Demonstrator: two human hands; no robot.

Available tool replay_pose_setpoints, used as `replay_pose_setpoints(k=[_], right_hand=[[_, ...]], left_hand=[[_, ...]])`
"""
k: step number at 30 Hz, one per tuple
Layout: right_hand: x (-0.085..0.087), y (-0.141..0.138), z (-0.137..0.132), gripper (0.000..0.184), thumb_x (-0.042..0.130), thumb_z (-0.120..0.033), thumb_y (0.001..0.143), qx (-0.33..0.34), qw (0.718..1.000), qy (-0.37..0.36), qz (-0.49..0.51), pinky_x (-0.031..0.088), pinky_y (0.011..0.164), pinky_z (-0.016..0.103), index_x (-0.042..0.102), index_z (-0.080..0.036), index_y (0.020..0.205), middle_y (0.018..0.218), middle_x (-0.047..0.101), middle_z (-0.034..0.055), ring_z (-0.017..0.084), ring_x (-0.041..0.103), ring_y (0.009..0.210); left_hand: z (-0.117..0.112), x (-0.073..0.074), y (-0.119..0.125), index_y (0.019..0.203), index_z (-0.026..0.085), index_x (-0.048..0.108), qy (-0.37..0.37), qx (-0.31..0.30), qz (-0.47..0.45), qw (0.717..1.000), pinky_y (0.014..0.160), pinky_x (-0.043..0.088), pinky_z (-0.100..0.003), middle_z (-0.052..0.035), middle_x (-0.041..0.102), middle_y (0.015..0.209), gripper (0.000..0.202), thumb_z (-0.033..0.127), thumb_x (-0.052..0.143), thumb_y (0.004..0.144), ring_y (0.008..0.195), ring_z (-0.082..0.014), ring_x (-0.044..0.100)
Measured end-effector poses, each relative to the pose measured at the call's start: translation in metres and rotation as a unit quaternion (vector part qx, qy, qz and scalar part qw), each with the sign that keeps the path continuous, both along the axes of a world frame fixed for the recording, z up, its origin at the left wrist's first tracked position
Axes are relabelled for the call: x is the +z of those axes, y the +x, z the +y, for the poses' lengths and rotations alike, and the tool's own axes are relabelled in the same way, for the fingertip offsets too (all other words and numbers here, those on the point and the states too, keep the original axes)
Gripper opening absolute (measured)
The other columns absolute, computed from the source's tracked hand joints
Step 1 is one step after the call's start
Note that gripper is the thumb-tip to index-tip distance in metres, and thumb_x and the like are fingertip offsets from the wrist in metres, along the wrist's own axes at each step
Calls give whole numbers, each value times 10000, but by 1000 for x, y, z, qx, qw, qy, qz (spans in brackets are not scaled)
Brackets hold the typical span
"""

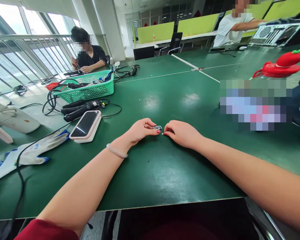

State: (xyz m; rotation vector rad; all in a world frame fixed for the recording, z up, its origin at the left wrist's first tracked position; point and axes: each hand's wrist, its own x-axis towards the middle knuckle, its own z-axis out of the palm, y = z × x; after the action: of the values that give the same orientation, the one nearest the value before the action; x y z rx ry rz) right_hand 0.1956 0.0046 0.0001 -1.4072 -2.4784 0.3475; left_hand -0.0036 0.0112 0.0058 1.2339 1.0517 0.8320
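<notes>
A small silvery metal part [157,127] lies on the green table [165,100], pinched between the fingertips of my left hand [141,130]. My right hand [181,133] rests on the table just to the right of the part, fingers curled and close together, its fingertips touching or almost touching the part. I cannot tell if the right hand holds anything of its own. A pale bangle [116,151] sits on my left wrist.
A phone on a white stand [85,126], work gloves [32,151], black tools and cables [80,108] and a green basket [88,86] lie at the left. A red bottle lid [282,65] stands at the right. Two other people sit at the far side.
</notes>
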Motion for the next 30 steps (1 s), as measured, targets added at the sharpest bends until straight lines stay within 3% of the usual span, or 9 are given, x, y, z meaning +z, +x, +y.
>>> replay_pose_setpoints(k=[5,12,16,21,25,30], right_hand=[[4,6,-4,168,560,-286,848,35,997,-51,35,409,652,262,648,-203,732,781,663,11,147,575,710],[3,7,0,172,521,-235,864,12,997,-43,56,419,688,259,679,-210,798,830,690,11,149,597,756],[3,8,-2,89,597,-251,827,29,998,-43,35,420,666,261,671,-208,802,798,664,10,152,584,737],[3,7,-3,141,554,-224,851,5,1000,-7,27,415,691,288,656,-196,758,834,660,31,167,580,759],[7,6,-6,130,556,-226,847,-61,990,65,112,405,661,284,655,-195,768,777,647,27,159,560,712],[8,-3,-13,111,570,-209,832,-27,985,77,154,402,634,272,651,-200,756,762,647,20,144,547,669]], left_hand=[[0,-1,0,750,126,547,-1,-4,7,1000,804,470,-320,-12,694,746,315,94,799,564,713,-104,639],[0,-1,0,745,125,539,1,-6,12,1000,803,477,-321,-18,696,754,308,80,789,570,713,-105,645],[-1,-1,1,740,127,535,5,-7,24,1000,784,481,-318,-22,698,758,310,82,789,569,713,-111,648],[-2,-1,3,728,130,531,23,-14,51,998,718,487,-294,-17,692,728,327,73,795,544,686,-113,644],[-3,-3,4,731,136,527,43,-32,86,995,669,479,-268,-14,689,727,314,115,792,564,674,-108,636],[-5,-1,5,708,145,508,62,-39,114,991,637,458,-255,0,669,694,322,134,793,559,655,-106,624]])
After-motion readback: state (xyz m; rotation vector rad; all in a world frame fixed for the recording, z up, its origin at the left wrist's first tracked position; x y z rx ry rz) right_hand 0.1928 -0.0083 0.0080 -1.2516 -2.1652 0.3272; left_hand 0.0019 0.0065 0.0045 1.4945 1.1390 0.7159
